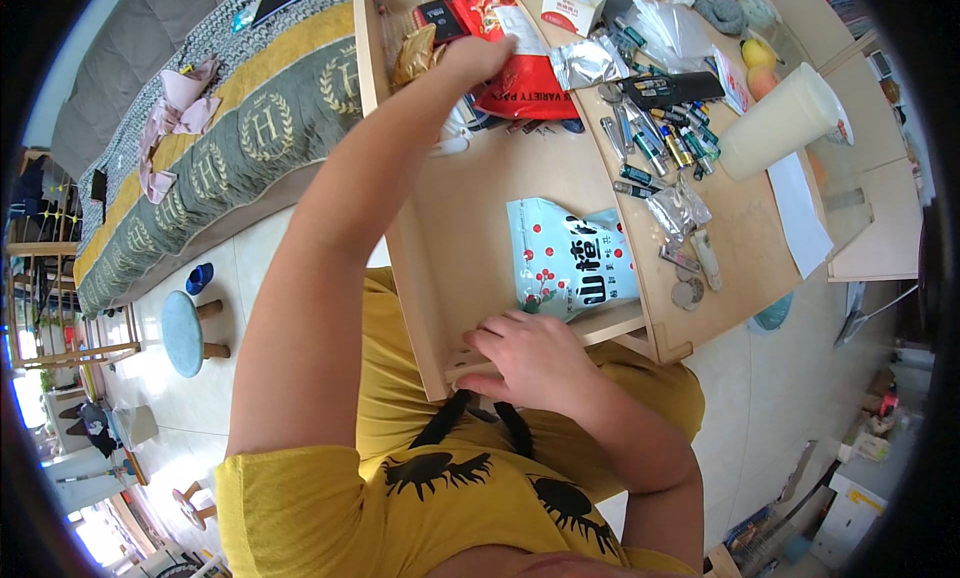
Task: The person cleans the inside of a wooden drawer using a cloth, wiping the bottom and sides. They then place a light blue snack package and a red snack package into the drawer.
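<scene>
A light wooden drawer stands pulled out in front of me. At its far end my left hand is curled over a red plastic snack bag, its thumb hidden. A gold foil packet and a dark red box lie beside that hand. My right hand straddles the drawer's near side wall by the front corner, thumb outside and fingers inside. Just beyond its fingers, a pale blue snack bag with red berries printed on it leans in the drawer.
The wooden desktop to the right carries several batteries, a black pouch, coins, foil packets and a tilted translucent cup. Left are a bed and a round stool.
</scene>
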Demonstrator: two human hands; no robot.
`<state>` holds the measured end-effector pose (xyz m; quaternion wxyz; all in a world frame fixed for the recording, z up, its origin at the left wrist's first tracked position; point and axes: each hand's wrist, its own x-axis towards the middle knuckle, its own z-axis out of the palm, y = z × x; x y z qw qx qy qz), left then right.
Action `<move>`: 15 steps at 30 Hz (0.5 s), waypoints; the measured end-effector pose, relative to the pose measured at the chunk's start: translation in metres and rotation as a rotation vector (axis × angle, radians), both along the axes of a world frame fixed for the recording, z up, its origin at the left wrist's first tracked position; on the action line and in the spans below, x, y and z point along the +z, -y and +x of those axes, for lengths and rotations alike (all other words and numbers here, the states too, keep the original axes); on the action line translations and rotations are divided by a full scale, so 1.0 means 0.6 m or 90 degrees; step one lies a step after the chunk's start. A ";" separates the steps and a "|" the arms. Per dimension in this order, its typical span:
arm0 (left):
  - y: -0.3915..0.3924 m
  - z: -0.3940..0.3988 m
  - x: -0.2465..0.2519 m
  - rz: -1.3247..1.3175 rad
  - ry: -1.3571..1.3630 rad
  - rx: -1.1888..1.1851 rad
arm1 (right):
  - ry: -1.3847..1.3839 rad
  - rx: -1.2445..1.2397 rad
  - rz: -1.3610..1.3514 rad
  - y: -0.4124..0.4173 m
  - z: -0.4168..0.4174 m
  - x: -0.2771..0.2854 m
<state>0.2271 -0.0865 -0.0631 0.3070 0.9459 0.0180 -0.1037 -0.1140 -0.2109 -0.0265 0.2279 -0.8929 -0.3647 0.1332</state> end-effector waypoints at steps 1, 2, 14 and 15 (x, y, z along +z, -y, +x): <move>0.022 -0.008 0.002 -0.007 -0.021 0.007 | -0.008 -0.004 -0.006 0.002 0.001 0.003; 0.039 -0.019 0.003 -0.020 -0.013 0.015 | -0.004 -0.009 -0.011 0.002 0.001 0.003; 0.076 -0.036 0.017 -0.433 -0.099 0.223 | 0.003 -0.013 -0.021 0.018 0.002 -0.006; 0.056 -0.027 0.011 -0.435 -0.093 0.224 | 0.001 -0.006 -0.017 0.013 0.001 -0.005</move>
